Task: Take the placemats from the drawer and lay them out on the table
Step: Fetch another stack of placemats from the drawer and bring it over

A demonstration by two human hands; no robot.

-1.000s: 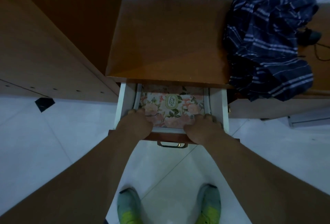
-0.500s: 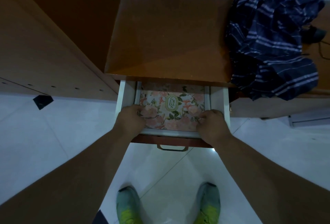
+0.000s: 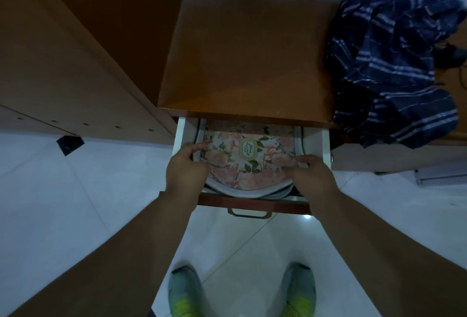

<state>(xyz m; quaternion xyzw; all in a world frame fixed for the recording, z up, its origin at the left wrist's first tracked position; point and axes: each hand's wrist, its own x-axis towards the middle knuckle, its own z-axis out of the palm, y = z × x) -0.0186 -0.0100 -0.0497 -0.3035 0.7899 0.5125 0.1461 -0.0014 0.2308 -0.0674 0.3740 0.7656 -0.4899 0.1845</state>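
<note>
A stack of floral placemats [image 3: 249, 162] with pale rims lies in the open white drawer [image 3: 325, 145] under a brown wooden tabletop [image 3: 247, 59]. The top mat shows pink flowers and an oval label. My left hand [image 3: 185, 167] grips the stack's left edge, fingers curled over the rim. At the right edge my right hand [image 3: 309, 172] pinches the stack. The near side of the stack bows upward above the drawer front [image 3: 252, 203]. The far part of the mats is hidden under the tabletop.
A dark blue striped cloth [image 3: 396, 64] is heaped on the right of the tabletop. A tall wooden cabinet [image 3: 63, 64] stands to the left. White tiled floor [image 3: 75, 203] lies below, with my two green shoes [image 3: 187, 291] near the drawer's metal handle [image 3: 249, 213].
Both hands have shifted from the drawer's front edge to the stack's sides and taken hold. The near edge of the mats has lifted and bowed upward.
</note>
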